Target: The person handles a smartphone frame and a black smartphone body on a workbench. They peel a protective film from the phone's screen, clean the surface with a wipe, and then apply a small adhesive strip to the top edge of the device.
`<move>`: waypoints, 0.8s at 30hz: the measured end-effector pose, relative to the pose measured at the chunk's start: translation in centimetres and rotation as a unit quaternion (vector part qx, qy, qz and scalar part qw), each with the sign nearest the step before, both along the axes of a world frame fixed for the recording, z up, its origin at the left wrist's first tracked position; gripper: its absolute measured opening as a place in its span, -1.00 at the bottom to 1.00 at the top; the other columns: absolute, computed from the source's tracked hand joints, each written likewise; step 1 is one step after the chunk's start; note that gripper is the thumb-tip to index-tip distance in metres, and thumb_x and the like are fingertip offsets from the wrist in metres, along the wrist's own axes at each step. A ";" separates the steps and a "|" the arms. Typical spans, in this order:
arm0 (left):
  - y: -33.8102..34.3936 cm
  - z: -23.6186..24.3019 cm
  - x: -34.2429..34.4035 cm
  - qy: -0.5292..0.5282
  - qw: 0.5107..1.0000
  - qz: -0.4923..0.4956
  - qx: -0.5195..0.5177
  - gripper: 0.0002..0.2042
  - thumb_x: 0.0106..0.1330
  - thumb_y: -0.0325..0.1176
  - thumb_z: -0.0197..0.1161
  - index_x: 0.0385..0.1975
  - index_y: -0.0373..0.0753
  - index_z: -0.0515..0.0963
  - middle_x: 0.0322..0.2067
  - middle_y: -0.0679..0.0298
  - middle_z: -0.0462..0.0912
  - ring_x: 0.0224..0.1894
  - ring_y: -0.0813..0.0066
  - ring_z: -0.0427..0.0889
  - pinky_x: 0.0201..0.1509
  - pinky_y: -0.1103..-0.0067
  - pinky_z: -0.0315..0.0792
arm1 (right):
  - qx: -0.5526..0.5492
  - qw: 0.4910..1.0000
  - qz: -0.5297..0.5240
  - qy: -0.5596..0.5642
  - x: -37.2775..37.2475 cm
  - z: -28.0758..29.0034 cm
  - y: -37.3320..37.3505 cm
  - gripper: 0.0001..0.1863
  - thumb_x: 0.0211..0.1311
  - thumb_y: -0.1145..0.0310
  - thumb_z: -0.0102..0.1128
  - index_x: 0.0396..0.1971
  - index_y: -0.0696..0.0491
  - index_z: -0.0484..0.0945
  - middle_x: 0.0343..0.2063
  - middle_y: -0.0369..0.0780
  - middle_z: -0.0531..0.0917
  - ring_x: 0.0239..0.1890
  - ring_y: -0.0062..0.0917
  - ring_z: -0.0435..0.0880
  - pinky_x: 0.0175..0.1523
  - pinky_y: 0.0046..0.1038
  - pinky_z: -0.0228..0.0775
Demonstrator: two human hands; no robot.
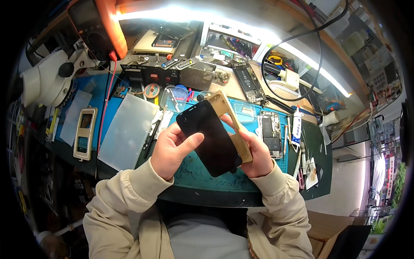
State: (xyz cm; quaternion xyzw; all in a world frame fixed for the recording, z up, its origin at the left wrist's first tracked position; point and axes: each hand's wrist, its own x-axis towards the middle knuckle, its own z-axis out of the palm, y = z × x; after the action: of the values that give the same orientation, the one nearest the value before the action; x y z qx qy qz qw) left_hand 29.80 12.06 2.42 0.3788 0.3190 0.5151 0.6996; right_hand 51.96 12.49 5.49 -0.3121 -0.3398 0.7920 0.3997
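Observation:
Above the blue work mat (189, 172), my left hand (174, 146) grips a black phone screen (210, 140), thumb pressed on its glass and fingers behind it. My right hand (255, 151) is wrapped round a gold-tan rectangular frame (240, 144) with raised walls. The screen is tilted and overlaps part of the frame, hiding much of its inside; whether the two touch I cannot tell. An opened phone (271, 131) with its battery and boards bare lies to the right of my right hand. Left of my left hand rests a translucent sheet (128, 131).
A microscope (47, 80) stands at the left, by a metal phone mould (85, 134). Behind are small clear boxes (174, 98), a black power unit (151, 75) and another opened phone (249, 82). A glue tube (296, 125) and screwdrivers lie right. A black cable (269, 82) hangs overhead.

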 end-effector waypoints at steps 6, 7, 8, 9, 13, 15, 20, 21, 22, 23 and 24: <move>-0.1 1.2 -0.6 -0.089 0.996 0.003 -0.013 -0.70 0.43 -0.42 0.19 0.11 -0.32 0.46 0.02 0.23 0.62 0.04 0.51 0.60 0.14 0.52 0.47 | -0.024 0.999 -0.002 0.049 0.4 -1.1 0.7 -0.39 0.51 0.17 -0.29 0.46 0.11 0.07 0.23 -0.03 0.46 0.18 -0.34 0.55 0.31 -0.35 0.32; -0.2 1.4 -1.0 -0.107 0.994 0.002 -0.012 -0.70 0.44 -0.42 0.18 0.12 -0.33 0.46 0.04 0.23 0.61 0.06 0.50 0.59 0.16 0.50 0.46 | -0.019 0.998 0.014 0.057 0.6 -1.3 0.6 -0.39 0.51 0.16 -0.28 0.46 0.08 0.06 0.26 -0.03 0.43 0.21 -0.30 0.52 0.32 -0.32 0.31; -0.7 1.9 -1.4 -0.135 0.990 -0.009 -0.032 -0.69 0.45 -0.42 0.16 0.14 -0.33 0.45 0.05 0.23 0.61 0.08 0.48 0.59 0.18 0.49 0.46 | -0.011 0.997 0.033 0.067 0.9 -1.4 0.6 -0.38 0.51 0.15 -0.27 0.47 0.06 0.04 0.28 -0.03 0.40 0.25 -0.26 0.48 0.33 -0.30 0.30; -1.7 2.5 -1.8 -0.153 0.987 -0.012 -0.051 -0.69 0.46 -0.42 0.15 0.15 -0.33 0.45 0.06 0.24 0.61 0.09 0.47 0.58 0.19 0.48 0.45 | -0.004 0.994 0.059 0.087 0.7 -1.8 0.8 -0.38 0.50 0.14 -0.26 0.48 0.04 0.03 0.31 -0.03 0.37 0.29 -0.22 0.45 0.34 -0.27 0.29; -7.8 4.0 -4.4 -0.182 0.975 -0.009 -0.128 -0.67 0.46 -0.43 0.12 0.18 -0.30 0.43 0.09 0.21 0.58 0.13 0.39 0.57 0.23 0.42 0.45 | 0.002 0.999 0.042 0.032 -0.2 -0.5 0.1 -0.34 0.49 0.05 -0.21 0.46 0.06 0.04 0.25 0.09 0.41 0.24 -0.04 0.48 0.25 -0.09 0.39; -11.0 3.7 -6.4 -0.194 0.967 0.001 -0.168 -0.68 0.47 -0.44 0.11 0.18 -0.30 0.42 0.08 0.19 0.58 0.13 0.33 0.58 0.23 0.37 0.46 | 0.018 0.999 0.030 -0.011 -1.4 0.4 -0.4 -0.38 0.48 0.09 -0.17 0.42 0.08 0.14 0.14 0.05 0.52 0.14 -0.17 0.58 0.19 -0.24 0.45; -16.6 1.3 -13.8 -0.195 0.959 0.146 -0.144 -0.68 0.50 -0.41 0.05 0.19 -0.32 0.40 0.09 0.15 0.57 0.14 0.30 0.57 0.24 0.32 0.48 | 0.064 0.980 0.103 -0.157 -6.3 2.9 -1.1 -0.55 0.49 0.24 -0.13 0.25 0.12 0.39 -0.13 -0.21 0.64 -0.10 -0.58 0.63 0.02 -0.56 0.43; -17.5 1.0 -14.8 -0.185 0.959 0.175 -0.121 -0.68 0.51 -0.40 0.04 0.19 -0.32 0.40 0.09 0.15 0.57 0.14 0.29 0.57 0.24 0.32 0.48 | 0.075 0.978 0.115 -0.156 -7.8 3.2 -1.1 -0.59 0.50 0.26 -0.13 0.22 0.13 0.41 -0.15 -0.24 0.63 -0.11 -0.61 0.62 0.00 -0.57 0.42; -18.2 0.9 -15.8 -0.176 0.958 0.204 -0.098 -0.69 0.51 -0.39 0.03 0.19 -0.32 0.40 0.09 0.15 0.56 0.14 0.29 0.57 0.24 0.31 0.48 | 0.085 0.976 0.125 -0.155 -9.3 3.5 -1.2 -0.62 0.51 0.29 -0.12 0.19 0.13 0.43 -0.17 -0.27 0.62 -0.13 -0.65 0.60 -0.02 -0.59 0.41; -19.2 0.9 -16.7 -0.166 0.954 0.235 -0.078 -0.69 0.52 -0.39 0.03 0.19 -0.31 0.39 0.10 0.15 0.56 0.14 0.28 0.57 0.24 0.31 0.48 | 0.100 0.973 0.141 -0.156 -11.2 3.9 -1.4 -0.63 0.52 0.30 -0.12 0.17 0.13 0.44 -0.17 -0.28 0.61 -0.13 -0.67 0.58 -0.01 -0.60 0.39; -19.7 1.0 -17.3 -0.149 0.952 0.259 -0.069 -0.68 0.52 -0.38 0.03 0.19 -0.31 0.39 0.10 0.15 0.56 0.14 0.29 0.57 0.24 0.31 0.48 | 0.119 0.968 0.151 -0.160 -12.9 4.4 -1.6 -0.65 0.52 0.31 -0.11 0.15 0.14 0.45 -0.17 -0.30 0.60 -0.13 -0.69 0.56 0.00 -0.60 0.38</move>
State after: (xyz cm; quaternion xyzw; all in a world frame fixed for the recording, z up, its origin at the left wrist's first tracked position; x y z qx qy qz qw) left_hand 12.50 -7.66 3.42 0.1530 0.3331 0.7057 0.6063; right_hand 39.04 10.85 9.89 -0.3306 -0.5343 0.7366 0.2503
